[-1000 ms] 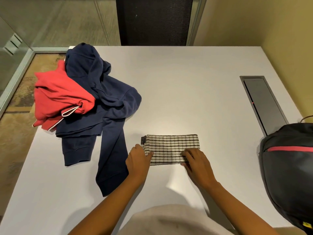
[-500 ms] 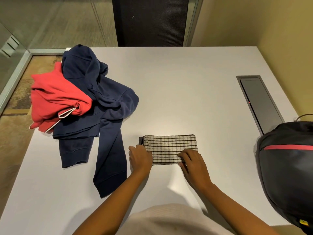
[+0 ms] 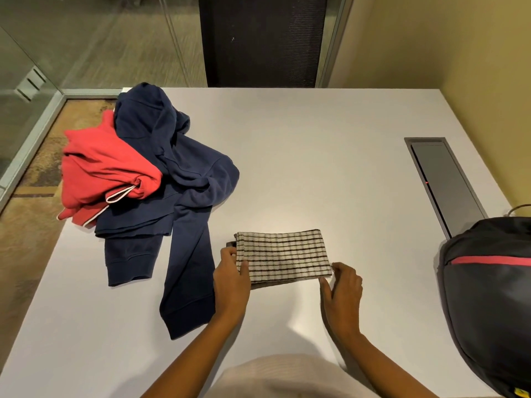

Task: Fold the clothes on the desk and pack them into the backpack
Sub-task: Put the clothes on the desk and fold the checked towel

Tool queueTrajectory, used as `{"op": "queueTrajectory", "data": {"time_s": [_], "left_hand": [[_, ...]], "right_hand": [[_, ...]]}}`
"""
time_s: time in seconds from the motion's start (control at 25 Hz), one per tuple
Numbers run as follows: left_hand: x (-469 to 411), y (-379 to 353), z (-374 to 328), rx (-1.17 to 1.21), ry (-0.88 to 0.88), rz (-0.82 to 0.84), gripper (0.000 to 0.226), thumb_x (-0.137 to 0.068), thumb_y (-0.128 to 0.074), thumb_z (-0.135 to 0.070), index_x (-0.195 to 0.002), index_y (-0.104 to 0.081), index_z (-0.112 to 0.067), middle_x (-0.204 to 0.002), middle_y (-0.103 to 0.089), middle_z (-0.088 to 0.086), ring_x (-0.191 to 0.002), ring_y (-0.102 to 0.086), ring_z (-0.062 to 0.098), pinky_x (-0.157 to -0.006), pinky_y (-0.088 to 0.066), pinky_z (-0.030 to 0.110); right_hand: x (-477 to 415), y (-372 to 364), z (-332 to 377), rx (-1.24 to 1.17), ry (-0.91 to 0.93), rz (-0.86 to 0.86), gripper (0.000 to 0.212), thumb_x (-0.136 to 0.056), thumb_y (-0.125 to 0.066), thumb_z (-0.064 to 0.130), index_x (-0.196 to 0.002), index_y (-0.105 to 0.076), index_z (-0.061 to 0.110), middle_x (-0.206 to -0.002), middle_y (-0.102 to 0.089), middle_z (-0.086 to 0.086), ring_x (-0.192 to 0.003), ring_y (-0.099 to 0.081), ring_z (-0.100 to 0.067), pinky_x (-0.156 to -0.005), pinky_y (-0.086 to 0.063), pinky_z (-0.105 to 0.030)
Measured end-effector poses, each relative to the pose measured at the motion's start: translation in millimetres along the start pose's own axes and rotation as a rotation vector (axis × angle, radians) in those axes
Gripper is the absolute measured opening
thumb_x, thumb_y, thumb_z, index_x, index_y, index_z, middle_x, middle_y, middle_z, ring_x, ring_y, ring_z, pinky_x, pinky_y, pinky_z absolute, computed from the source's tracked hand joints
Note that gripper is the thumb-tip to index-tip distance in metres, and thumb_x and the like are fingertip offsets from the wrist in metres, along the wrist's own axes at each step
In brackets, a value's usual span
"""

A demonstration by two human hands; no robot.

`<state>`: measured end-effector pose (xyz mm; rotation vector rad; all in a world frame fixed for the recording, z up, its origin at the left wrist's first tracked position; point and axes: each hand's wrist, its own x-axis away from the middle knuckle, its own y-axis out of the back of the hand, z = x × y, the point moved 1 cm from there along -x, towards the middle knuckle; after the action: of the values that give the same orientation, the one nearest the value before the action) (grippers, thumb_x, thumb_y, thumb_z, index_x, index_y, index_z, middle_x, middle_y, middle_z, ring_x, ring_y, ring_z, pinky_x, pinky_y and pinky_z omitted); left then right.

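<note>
So the folded cream-and-black checked cloth [image 3: 283, 258] sits on the white surface [image 3: 316, 168] right in front of the person, just beyond both hands. Its long axis runs straight left to right, with the short ends pointing at the clothes pile and the bag. The left hand [image 3: 231, 278] grips the left end, thumb on top and fingers curled round the edge. The right hand [image 3: 343, 285] is at the near right corner with thumb and forefinger either side of it, which looks like a light pinch. The black backpack with a red stripe [image 3: 488, 297] is off to the right at the surface's edge, well apart from the cloth and closer to the right hand. I'd guess the cloth travels sideways, right end first. The navy hoodie [image 3: 178, 179] and red garment [image 3: 106, 170] are still crumpled at the far left.
</note>
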<state>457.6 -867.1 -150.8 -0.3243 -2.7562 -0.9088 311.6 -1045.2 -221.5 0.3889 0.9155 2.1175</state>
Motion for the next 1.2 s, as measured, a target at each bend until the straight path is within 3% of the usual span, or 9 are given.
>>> {"op": "queueTrajectory", "data": {"time_s": [0.12, 0.2, 0.44, 0.6, 0.72, 0.8, 0.92, 1.04, 1.2], "left_hand": [[1.7, 0.0, 7.8, 0.011, 0.047, 0.008, 0.025, -0.097, -0.052, -0.005, -0.121, -0.054, -0.004, -0.116, -0.064, 0.010, -0.097, -0.057, 0.015, -0.077, -0.047, 0.016], [4.7, -0.5, 10.3, 0.013, 0.050, 0.017, 0.025, -0.097, -0.052, -0.004, -0.122, -0.055, -0.003, -0.116, -0.063, 0.010, -0.098, -0.056, 0.014, -0.081, -0.046, 0.019], [6.0, 2.6, 19.1, 0.054, 0.080, -0.033, 0.023, -0.097, -0.052, -0.003, -0.120, -0.055, -0.001, -0.114, -0.062, 0.010, -0.096, -0.055, 0.014, -0.065, -0.043, 0.008], [0.0, 1.9, 30.3, 0.027, 0.026, -0.086, 0.026, -0.094, -0.056, -0.002, -0.119, -0.057, -0.002, -0.114, -0.063, 0.011, -0.100, -0.059, 0.019, -0.080, -0.047, 0.022], [-0.2, -3.1, 37.9, -0.081, -0.072, -0.040, 0.041, -0.093, -0.058, -0.002, -0.132, -0.049, -0.005, -0.122, -0.056, 0.011, -0.112, -0.056, 0.025, -0.090, -0.048, 0.029], [3.4, -5.6, 38.6, -0.157, -0.136, -0.032, 0.060, -0.092, -0.059, -0.005, -0.146, -0.034, -0.009, -0.135, -0.045, 0.010, -0.123, -0.047, 0.024, -0.097, -0.048, 0.036], [2.3, -10.2, 37.6, -0.395, -0.330, -0.063, 0.070, -0.092, -0.058, -0.010, -0.152, -0.021, -0.007, -0.154, -0.029, 0.011, -0.139, -0.033, 0.027, -0.114, -0.032, 0.043], [-8.0, -21.2, 38.2, -0.596, -0.507, 0.003, 0.061, -0.097, -0.043, -0.017, -0.152, -0.019, -0.005, -0.159, -0.020, 0.014, -0.146, -0.021, 0.030, -0.121, -0.010, 0.041], [-22.0, -25.9, 52.4, -0.646, -0.520, 0.073, 0.060, -0.098, -0.027, -0.026, -0.153, -0.014, -0.005, -0.161, -0.012, 0.011, -0.148, -0.015, 0.027, -0.119, -0.012, 0.041]], "right_hand": [[-9.1, 3.1, 3.9, -0.093, -0.007, 0.039, 0.040, -0.087, -0.071, 0.017, -0.123, -0.053, 0.015, -0.109, -0.057, 0.005, -0.100, -0.046, -0.013, -0.089, -0.038, -0.032], [-14.4, 4.2, 9.9, -0.109, -0.012, 0.065, 0.039, -0.085, -0.073, 0.016, -0.119, -0.055, 0.018, -0.102, -0.058, 0.009, -0.094, -0.047, -0.011, -0.084, -0.038, -0.028], [-22.3, 6.9, 13.2, -0.180, 0.012, 0.023, 0.026, -0.085, -0.062, -0.004, -0.088, -0.056, 0.022, -0.078, -0.060, 0.008, -0.067, -0.053, -0.013, -0.058, -0.044, -0.030], [-18.2, 4.1, 14.5, -0.089, 0.176, 0.030, 0.026, -0.086, -0.057, -0.011, -0.083, -0.051, 0.015, -0.078, -0.057, 0.001, -0.067, -0.054, -0.016, -0.057, -0.046, -0.035], [-21.4, 2.5, 12.6, -0.090, 0.159, -0.020, 0.024, -0.084, -0.060, -0.012, -0.085, -0.057, 0.012, -0.078, -0.059, 0.001, -0.068, -0.056, -0.016, -0.060, -0.046, -0.027], [-21.2, 3.0, 13.8, -0.121, 0.126, -0.061, 0.027, -0.082, -0.059, -0.015, -0.089, -0.061, 0.011, -0.084, -0.061, 0.002, -0.071, -0.058, -0.016, -0.064, -0.045, -0.017], [-12.9, 2.7, 23.1, -0.135, 0.048, -0.124, 0.038, -0.085, -0.048, -0.015, -0.109, -0.062, 0.011, -0.107, -0.056, 0.006, -0.099, -0.054, -0.011, -0.089, -0.048, -0.027], [-13.2, -9.2, 41.0, -0.055, 0.258, -0.065, 0.044, -0.088, -0.038, 0.003, -0.126, -0.057, 0.008, -0.131, -0.054, -0.001, -0.124, -0.046, -0.013, -0.110, -0.035, -0.031], [-37.7, -41.3, 50.9, 0.218, 0.684, 0.252, 0.055, -0.092, -0.050, 0.009, -0.146, -0.040, 0.007, -0.155, -0.034, -0.007, -0.147, -0.022, -0.025, -0.120, -0.019, -0.043]]}}
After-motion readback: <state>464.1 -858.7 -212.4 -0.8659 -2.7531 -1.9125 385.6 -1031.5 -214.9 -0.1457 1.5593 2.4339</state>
